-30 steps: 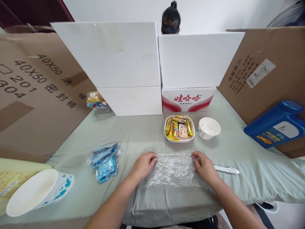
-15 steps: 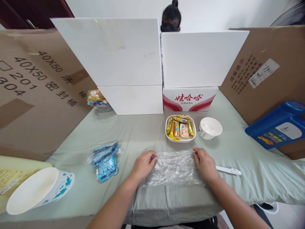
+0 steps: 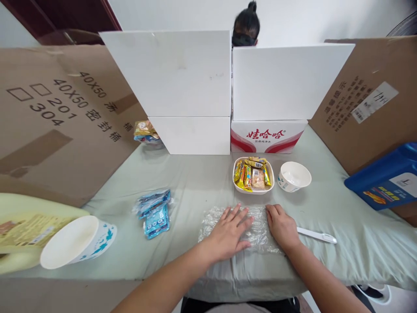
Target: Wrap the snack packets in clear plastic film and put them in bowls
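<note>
A crinkled clear plastic bag [image 3: 208,224] lies spread on the green cloth in front of me. My left hand [image 3: 232,230] rests on its middle, palm down with the fingers spread. At the bag's right edge, my right hand [image 3: 284,228] has its fingers curled and holds the plastic at the upper corner; the fingertips are partly hidden. A white plastic utensil [image 3: 317,235] pokes out from beside the right wrist, its other end out of sight. Just beyond the bag sits a white tray [image 3: 235,181] of yellow-wrapped snacks [image 3: 248,176], with a white paper bowl [image 3: 295,176] to its right.
Blue packets [image 3: 156,215] lie to the left, near a tipped paper tub [image 3: 78,243] and a pale yellow jug [image 3: 35,221]. White boxes [image 3: 195,134] stand across the back, cardboard [image 3: 74,143] at both sides. A blue bottle [image 3: 384,182] leans right. A person [image 3: 246,24] is behind the boxes.
My left hand has let go of the bag's left corner and moved right, flattening onto its middle. The right hand stays at the right edge. The whole view has shifted slightly.
</note>
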`<state>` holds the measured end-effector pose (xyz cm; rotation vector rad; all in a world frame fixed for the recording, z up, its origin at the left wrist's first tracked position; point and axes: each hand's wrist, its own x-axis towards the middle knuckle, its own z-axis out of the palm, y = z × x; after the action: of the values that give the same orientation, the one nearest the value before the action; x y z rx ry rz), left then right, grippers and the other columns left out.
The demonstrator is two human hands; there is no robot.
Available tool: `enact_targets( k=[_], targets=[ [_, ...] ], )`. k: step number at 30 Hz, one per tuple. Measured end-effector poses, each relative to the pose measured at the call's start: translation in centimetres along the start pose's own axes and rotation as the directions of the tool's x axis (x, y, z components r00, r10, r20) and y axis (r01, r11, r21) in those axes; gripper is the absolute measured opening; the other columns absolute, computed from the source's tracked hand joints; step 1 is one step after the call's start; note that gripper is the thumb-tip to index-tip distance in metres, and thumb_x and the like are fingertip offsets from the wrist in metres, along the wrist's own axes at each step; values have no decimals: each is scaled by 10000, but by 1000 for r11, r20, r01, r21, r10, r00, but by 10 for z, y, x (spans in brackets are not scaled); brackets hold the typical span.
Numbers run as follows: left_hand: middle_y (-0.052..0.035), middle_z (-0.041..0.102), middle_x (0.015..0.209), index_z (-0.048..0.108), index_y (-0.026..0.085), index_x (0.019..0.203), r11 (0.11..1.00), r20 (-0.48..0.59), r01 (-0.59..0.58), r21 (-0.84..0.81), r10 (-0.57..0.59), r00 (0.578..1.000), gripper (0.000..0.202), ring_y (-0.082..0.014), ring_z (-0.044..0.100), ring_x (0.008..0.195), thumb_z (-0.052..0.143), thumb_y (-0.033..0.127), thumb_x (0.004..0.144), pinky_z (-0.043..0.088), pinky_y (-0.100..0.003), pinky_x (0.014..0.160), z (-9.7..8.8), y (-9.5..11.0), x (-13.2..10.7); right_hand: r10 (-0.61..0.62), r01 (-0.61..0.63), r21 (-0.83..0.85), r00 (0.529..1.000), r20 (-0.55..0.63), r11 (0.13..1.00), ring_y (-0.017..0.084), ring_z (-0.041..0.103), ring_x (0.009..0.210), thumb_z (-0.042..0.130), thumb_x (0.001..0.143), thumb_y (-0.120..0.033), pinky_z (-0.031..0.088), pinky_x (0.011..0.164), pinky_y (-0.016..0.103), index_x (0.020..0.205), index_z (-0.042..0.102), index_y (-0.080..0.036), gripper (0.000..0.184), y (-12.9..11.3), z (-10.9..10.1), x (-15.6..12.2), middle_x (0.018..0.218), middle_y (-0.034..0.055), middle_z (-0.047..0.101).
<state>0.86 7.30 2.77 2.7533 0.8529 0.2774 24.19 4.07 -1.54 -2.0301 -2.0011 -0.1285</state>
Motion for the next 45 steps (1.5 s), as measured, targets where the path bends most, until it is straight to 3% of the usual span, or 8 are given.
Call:
enact_targets(
  k=[5, 9, 12, 15, 22, 29, 36, 45],
  targets=[
    [-101, 183, 1589, 265, 299, 1495, 999, 164, 13, 41, -19, 986, 809, -398, 61, 1454, 588, 621, 827, 103, -661, 1114, 20, -8, -11, -6, 6, -50, 1000, -7, 999, 221, 599, 833, 399, 921, -156, 429, 725, 332, 1094, 629, -179, 288, 14, -21, -2, 989, 109, 643],
    [-81, 151, 1597, 229, 319, 1506, 1000, 138, 0, 29, -4, 990, 797, -383, 30, 1459, 547, 633, 846, 70, -653, 1123, 22, -8, -14, -67, 63, -49, 993, -97, 997, 305, 495, 1175, 429, 925, -209, 337, 1015, 487, 1150, 628, -170, 303, -6, -31, -10, 1182, 138, 625],
    [-68, 159, 1597, 196, 328, 1512, 999, 116, 7, 35, -11, 993, 849, -365, 54, 1462, 574, 645, 821, 79, -623, 1139, 23, -10, -16, -275, 274, 21, 961, 15, 961, 299, 338, 1359, 452, 931, -358, 230, 1112, 509, 1347, 511, -196, 450, -29, -20, -21, 1412, 94, 499],
    [-72, 196, 1589, 236, 331, 1502, 996, 79, 51, 75, -57, 995, 873, -349, 118, 1459, 604, 668, 785, 127, -582, 1149, 20, -27, -33, -293, 293, 18, 949, 114, 956, 338, 213, 1421, 455, 912, -484, 176, 1115, 582, 1465, 357, -219, 621, -35, -6, -32, 1527, 69, 348],
    [-158, 286, 1546, 345, 198, 1473, 925, -195, 335, 177, -301, 934, 680, -359, 210, 1434, 510, 535, 905, 269, -570, 1107, 2, -70, -108, -239, 239, 14, 965, 104, 971, 360, 151, 1439, 465, 912, -482, 153, 1102, 647, 1484, 317, -240, 638, -25, 2, -38, 1543, 63, 313],
    [-98, 613, 1264, 605, 219, 1196, 997, -72, 7, -78, -13, 997, 409, -297, 473, 1288, 649, 250, 791, 437, -467, 1063, -18, -26, -114, -142, 144, 130, 990, -23, 981, 304, 358, 1366, 426, 946, -439, 251, 1100, 583, 1305, 547, -230, 432, -9, -32, -41, 1392, 99, 521],
    [-74, 682, 1123, 661, 205, 1018, 995, -145, -55, -86, 42, 989, 242, -232, 561, 1206, 510, 93, 865, 526, -381, 987, -15, -32, -120, -468, 406, 306, 868, 165, 861, 248, 492, 1272, 600, 868, -468, 450, 1024, 408, 1313, 546, -274, 489, 34, -51, -87, 1347, 69, 568],
    [-63, 693, 1023, 608, 190, 963, 985, -193, -31, -171, -2, 981, 200, -196, 619, 1088, 466, 77, 881, 526, -328, 947, -17, -34, -116, -352, 299, 339, 930, 104, 892, 213, 624, 1039, 560, 906, -282, 515, 901, 375, 1116, 637, -275, 224, 34, -50, -110, 1098, 61, 675]
  ],
)
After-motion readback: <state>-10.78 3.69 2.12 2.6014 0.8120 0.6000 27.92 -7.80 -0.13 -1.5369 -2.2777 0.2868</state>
